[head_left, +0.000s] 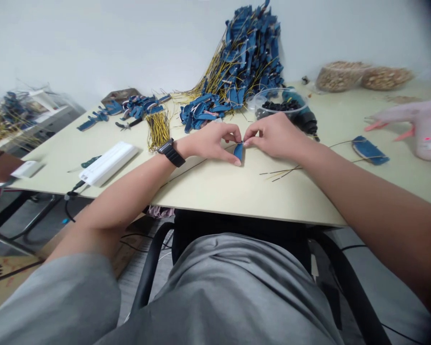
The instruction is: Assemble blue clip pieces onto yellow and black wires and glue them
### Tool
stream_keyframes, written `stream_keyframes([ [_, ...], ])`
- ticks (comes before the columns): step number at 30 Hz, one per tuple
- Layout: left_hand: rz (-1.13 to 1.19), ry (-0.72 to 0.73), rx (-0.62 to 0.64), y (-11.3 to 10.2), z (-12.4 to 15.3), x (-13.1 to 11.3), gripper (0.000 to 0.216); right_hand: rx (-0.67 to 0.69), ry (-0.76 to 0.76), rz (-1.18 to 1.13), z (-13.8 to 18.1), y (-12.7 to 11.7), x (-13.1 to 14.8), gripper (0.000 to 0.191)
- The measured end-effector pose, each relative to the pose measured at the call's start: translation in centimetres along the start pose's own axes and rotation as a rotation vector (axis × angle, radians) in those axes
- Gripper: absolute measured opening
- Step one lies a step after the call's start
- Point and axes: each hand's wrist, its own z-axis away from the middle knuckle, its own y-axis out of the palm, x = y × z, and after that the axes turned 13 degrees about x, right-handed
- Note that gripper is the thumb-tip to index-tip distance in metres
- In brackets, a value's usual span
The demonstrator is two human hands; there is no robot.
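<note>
My left hand (210, 142) and my right hand (275, 136) meet over the table's front part, their fingertips pinching a small blue plastic strip (238, 151) from both sides. A black watch (170, 152) sits on my left wrist. To the right of my right hand lies a longer blue strip with wires (369, 150), and several loose thin wires (280, 172) lie just below that hand. Behind my hands rises a large heap of blue strips with yellow wires (247, 57).
The cream table (215, 187) also holds a yellow wire bundle (158, 130), a white perforated board (109, 163), a screwdriver (91, 162), a clear bowl of dark parts (280, 103) and a pink glue gun (420, 129). Two filled bags (339, 76) lie at the back right.
</note>
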Motion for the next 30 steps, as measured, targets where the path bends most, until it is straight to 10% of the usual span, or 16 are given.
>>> stream_keyframes([
  [30, 0.031, -0.028, 0.003, -0.1, 0.3, -0.3, 0.095, -0.019, -0.005, -0.008, 0.3, -0.3, 0.0, 0.016],
])
